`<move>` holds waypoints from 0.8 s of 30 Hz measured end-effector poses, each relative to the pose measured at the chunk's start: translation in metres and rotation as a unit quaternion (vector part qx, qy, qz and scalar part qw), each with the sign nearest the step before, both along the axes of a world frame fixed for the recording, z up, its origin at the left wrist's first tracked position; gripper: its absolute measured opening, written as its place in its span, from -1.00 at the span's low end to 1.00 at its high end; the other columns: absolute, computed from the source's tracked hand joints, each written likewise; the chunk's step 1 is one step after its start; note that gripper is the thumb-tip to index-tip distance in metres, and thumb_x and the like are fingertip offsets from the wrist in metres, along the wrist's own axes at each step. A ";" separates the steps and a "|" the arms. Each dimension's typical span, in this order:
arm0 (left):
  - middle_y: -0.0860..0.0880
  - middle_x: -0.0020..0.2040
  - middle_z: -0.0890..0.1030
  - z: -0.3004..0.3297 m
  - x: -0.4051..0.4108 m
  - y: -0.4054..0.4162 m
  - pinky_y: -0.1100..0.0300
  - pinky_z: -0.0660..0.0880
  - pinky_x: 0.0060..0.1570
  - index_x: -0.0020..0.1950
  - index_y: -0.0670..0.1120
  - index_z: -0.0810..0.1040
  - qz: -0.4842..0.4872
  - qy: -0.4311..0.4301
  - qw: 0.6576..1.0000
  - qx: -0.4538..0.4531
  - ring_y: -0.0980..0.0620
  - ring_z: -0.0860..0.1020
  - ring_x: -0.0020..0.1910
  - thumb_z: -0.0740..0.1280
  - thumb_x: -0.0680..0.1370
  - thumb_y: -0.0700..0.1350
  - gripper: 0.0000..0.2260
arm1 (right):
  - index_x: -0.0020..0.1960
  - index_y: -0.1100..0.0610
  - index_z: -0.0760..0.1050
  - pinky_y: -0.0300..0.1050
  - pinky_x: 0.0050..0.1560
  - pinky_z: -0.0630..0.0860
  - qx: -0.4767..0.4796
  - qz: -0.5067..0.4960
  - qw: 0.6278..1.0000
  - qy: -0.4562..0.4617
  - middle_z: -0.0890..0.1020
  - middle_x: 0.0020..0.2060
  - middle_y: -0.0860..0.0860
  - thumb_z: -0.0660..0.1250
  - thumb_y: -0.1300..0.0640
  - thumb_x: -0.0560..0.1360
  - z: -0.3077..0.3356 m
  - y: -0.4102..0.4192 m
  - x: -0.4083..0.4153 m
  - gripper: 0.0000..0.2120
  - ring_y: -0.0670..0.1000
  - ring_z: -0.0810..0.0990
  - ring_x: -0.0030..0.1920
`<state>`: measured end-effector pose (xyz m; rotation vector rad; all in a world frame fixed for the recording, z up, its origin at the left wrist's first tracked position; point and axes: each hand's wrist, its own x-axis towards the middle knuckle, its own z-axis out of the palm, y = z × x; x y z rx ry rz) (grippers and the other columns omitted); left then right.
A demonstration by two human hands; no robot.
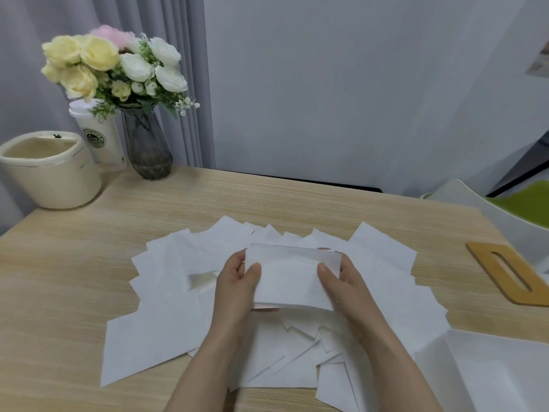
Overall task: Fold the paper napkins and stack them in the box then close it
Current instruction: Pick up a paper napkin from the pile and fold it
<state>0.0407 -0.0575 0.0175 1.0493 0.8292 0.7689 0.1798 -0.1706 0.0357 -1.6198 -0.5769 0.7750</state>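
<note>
To fold well, I judge the edges should meet squarely before creasing: the left hand [237, 281] and right hand [341, 281] hold a folded napkin [289, 278] above the loose napkins [166, 292] on the worktop [74, 263], fingers [252, 270] pinching its ends, white box [490, 370] near right.

view: head, single | position: sitting above the worktop [89, 263] near edge | facing: looking forward and down | range: close, wall filling the upper frame
</note>
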 end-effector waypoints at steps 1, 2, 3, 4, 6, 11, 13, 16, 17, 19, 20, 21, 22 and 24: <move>0.04 -0.05 0.71 0.000 0.001 -0.001 0.05 0.60 -0.27 0.16 0.02 0.57 0.007 -0.002 1.000 0.001 0.07 0.68 -0.13 0.25 0.61 -0.25 -0.77 | 0.25 -0.13 0.41 0.07 0.20 0.52 0.000 -0.001 1.000 0.005 0.63 0.11 -0.09 0.27 0.06 0.58 -0.002 -0.001 -0.002 -0.74 -0.05 0.63 0.08; 0.05 -0.03 0.70 -0.001 0.002 -0.001 0.05 0.60 -0.26 0.18 0.03 0.56 0.008 -0.004 1.000 -0.001 0.08 0.68 -0.11 0.24 0.61 -0.23 -0.77 | 0.28 -0.16 0.37 0.05 0.23 0.51 -0.003 0.003 1.000 0.003 0.60 0.14 -0.12 0.27 0.05 0.58 -0.003 -0.001 -0.003 -0.70 -0.08 0.61 0.11; 0.04 -0.01 0.69 0.000 0.003 -0.003 0.04 0.60 -0.30 0.19 0.04 0.56 0.000 -0.006 1.000 -0.007 0.06 0.68 -0.09 0.24 0.62 -0.20 -0.78 | 0.31 -0.18 0.32 0.03 0.26 0.49 -0.007 0.013 1.000 -0.005 0.56 0.19 -0.15 0.27 0.04 0.57 -0.004 -0.002 -0.005 -0.65 -0.11 0.58 0.15; 0.02 0.02 0.69 -0.001 0.003 -0.004 0.05 0.59 -0.36 0.19 0.04 0.55 -0.014 -0.006 1.000 -0.012 0.02 0.68 -0.08 0.24 0.63 -0.17 -0.80 | 0.35 -0.19 0.28 0.00 0.28 0.47 -0.009 0.025 1.000 -0.011 0.53 0.22 -0.17 0.28 0.04 0.57 -0.004 -0.002 -0.006 -0.61 -0.13 0.55 0.18; -0.01 0.06 0.67 -0.001 0.004 -0.007 0.08 0.58 -0.42 0.20 0.05 0.53 -0.028 -0.004 0.999 -0.015 -0.02 0.68 -0.08 0.24 0.63 -0.16 -0.80 | 0.38 -0.22 0.23 -0.05 0.29 0.45 -0.005 0.030 0.999 -0.016 0.48 0.28 -0.20 0.30 0.04 0.56 -0.004 -0.002 -0.007 -0.54 -0.19 0.51 0.22; 0.18 0.02 0.67 0.004 0.005 -0.007 0.09 0.56 -0.48 0.16 0.17 0.50 0.020 -0.055 0.998 -0.017 0.13 0.68 -0.14 0.20 0.61 -0.30 -0.64 | 0.42 -0.31 0.18 -0.25 -0.08 0.50 0.038 -0.017 0.999 -0.022 0.52 0.20 -0.08 0.36 0.14 0.52 0.001 -0.012 -0.001 -0.37 -0.30 0.55 0.01; 0.27 -0.03 0.66 0.003 0.008 -0.009 0.03 0.60 -0.40 0.18 0.21 0.47 0.028 -0.071 0.997 -0.015 0.19 0.66 -0.10 0.18 0.62 -0.30 -0.62 | 0.40 -0.28 0.28 -0.21 -0.28 0.53 0.064 -0.003 0.997 -0.035 0.62 0.06 -0.08 0.36 0.25 0.51 0.004 -0.018 0.000 -0.37 -0.18 0.61 -0.24; 0.24 0.17 0.56 0.004 0.013 -0.019 -0.10 0.63 -0.10 0.38 0.31 0.36 0.000 -0.064 0.998 0.016 0.24 0.60 0.10 0.25 0.63 -0.21 -0.54 | 0.23 -0.24 0.51 -0.20 -0.23 0.54 0.081 0.011 0.995 -0.062 0.59 0.15 -0.24 0.34 0.33 0.50 0.007 -0.025 -0.001 -0.49 -0.03 0.52 -0.36; 0.23 0.25 0.49 0.005 0.013 -0.024 -0.02 0.63 -0.18 0.43 0.36 0.28 -0.024 -0.067 0.997 0.035 0.28 0.60 0.06 0.28 0.63 -0.18 -0.47 | 0.20 -0.23 0.53 -0.22 -0.21 0.54 0.079 0.006 0.994 -0.070 0.57 0.15 -0.28 0.33 0.33 0.50 0.007 -0.028 -0.001 -0.51 -0.03 0.51 -0.38; 0.22 0.37 0.40 0.008 0.015 -0.034 0.15 0.55 -0.36 0.42 0.49 0.17 -0.079 -0.066 0.992 0.073 0.20 0.63 -0.09 0.33 0.60 -0.15 -0.35 | 0.18 -0.24 0.53 -0.27 -0.20 0.54 0.070 -0.006 0.994 -0.083 0.56 0.14 -0.33 0.33 0.32 0.50 0.008 -0.036 0.001 -0.52 -0.05 0.51 -0.39; 0.24 0.44 0.35 0.008 0.018 -0.038 0.18 0.51 -0.36 0.38 0.55 0.16 -0.100 -0.058 0.989 0.088 0.08 0.64 -0.07 0.35 0.59 -0.15 -0.32 | 0.18 -0.25 0.52 -0.28 -0.20 0.53 0.065 -0.009 0.994 -0.091 0.54 0.15 -0.36 0.34 0.31 0.50 0.010 -0.041 0.003 -0.52 -0.06 0.50 -0.39; 0.28 0.47 0.30 0.009 0.020 -0.042 0.20 0.48 -0.33 0.35 0.58 0.17 -0.117 -0.045 0.987 0.104 -0.07 0.63 0.04 0.35 0.58 -0.15 -0.31 | 0.19 -0.26 0.51 -0.28 -0.18 0.53 0.059 -0.011 0.993 -0.099 0.53 0.16 -0.38 0.34 0.29 0.50 0.011 -0.048 0.007 -0.52 -0.07 0.49 -0.39; 0.29 0.47 0.30 0.008 0.024 -0.045 0.23 0.46 -0.27 0.35 0.56 0.20 -0.129 -0.031 0.984 0.118 -0.22 0.54 0.21 0.35 0.57 -0.17 -0.32 | 0.19 -0.26 0.51 -0.26 -0.17 0.52 0.055 -0.015 0.993 -0.107 0.51 0.17 -0.39 0.34 0.28 0.51 0.013 -0.056 0.011 -0.53 -0.08 0.48 -0.39; 0.21 0.38 0.45 0.008 0.031 -0.054 0.27 0.46 -0.27 0.34 0.46 0.35 -0.145 -0.017 0.981 0.129 -0.27 0.40 0.30 0.36 0.56 -0.22 -0.40 | 0.18 -0.25 0.52 -0.24 -0.18 0.51 0.048 -0.027 0.991 -0.124 0.52 0.18 -0.37 0.34 0.26 0.51 0.016 -0.074 0.021 -0.57 -0.12 0.45 -0.35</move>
